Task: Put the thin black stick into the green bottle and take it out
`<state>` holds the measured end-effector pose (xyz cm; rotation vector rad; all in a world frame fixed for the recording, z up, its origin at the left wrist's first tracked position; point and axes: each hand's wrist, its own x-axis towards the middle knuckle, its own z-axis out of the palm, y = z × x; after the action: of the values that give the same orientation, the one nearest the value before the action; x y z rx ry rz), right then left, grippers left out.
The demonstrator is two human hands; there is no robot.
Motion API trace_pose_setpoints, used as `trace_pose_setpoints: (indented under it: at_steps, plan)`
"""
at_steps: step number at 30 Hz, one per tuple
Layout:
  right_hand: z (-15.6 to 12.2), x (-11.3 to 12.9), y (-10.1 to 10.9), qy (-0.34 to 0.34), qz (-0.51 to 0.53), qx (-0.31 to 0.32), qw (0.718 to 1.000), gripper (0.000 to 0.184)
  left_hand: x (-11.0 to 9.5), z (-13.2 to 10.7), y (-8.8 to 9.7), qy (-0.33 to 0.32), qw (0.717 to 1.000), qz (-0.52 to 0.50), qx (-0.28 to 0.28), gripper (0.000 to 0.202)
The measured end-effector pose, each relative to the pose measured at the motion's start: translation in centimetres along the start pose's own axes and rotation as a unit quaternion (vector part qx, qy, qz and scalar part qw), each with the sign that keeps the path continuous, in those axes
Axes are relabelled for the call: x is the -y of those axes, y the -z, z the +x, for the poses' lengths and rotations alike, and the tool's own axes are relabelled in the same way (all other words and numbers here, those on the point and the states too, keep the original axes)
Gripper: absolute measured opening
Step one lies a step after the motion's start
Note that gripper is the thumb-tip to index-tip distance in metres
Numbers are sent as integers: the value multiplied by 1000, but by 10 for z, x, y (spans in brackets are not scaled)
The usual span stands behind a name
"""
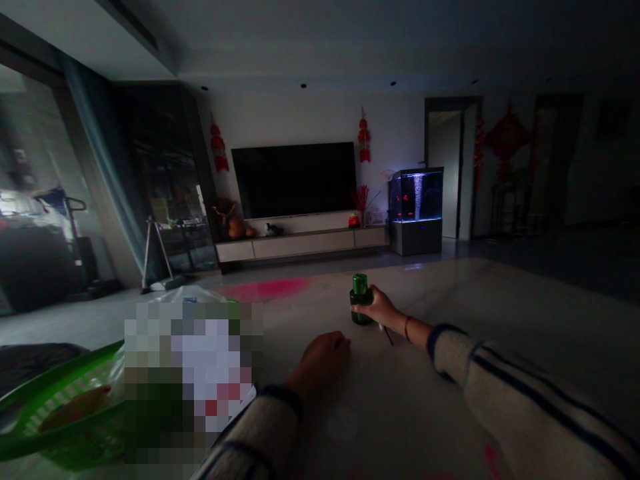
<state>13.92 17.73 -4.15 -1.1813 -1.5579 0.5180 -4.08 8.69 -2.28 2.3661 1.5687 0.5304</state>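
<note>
A dark green glass bottle [361,311] with a lighter green top [359,284] stands upright over the table. My right hand [380,308] is wrapped round its body from the right side. Beneath that wrist lies a thin dark stick [389,335] with a pale end, too small to name. Nearer to me and to the left, my left hand [325,353] rests on the tabletop [400,400] with its fingers curled in. Nothing shows in that hand, and it is apart from the bottle.
At the left stands a green plastic basket [85,437]. Beside it are a clear plastic bag [185,293] and a pixelated patch hiding its contents. Beyond the table are a low TV cabinet [300,244], a television [295,180] and a lit fish tank [417,197]. The room is dim.
</note>
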Motion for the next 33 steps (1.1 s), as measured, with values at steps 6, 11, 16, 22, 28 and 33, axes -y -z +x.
trace_pose_setpoints:
  at_steps: [6,11,16,22,28,33]
  plan:
    - [-1,0,0,1,15,10,1000,50,-2,-1,2,7,1000,-4,5,32]
    - [-5,4,0,-4,26,21,999,52,-2,-1,2,8,1000,8,7,32]
    - [-12,10,0,-4,16,27,1000,50,-3,-1,2,13,1000,20,7,32]
    - [-21,13,2,1,51,49,997,53,-2,0,0,16,1000,19,-8,31]
    - [-33,22,10,-15,45,65,997,57,-2,-1,0,19,1000,23,-8,30]
    - [-41,27,14,-7,37,70,997,58,-6,-2,2,22,999,37,-9,29]
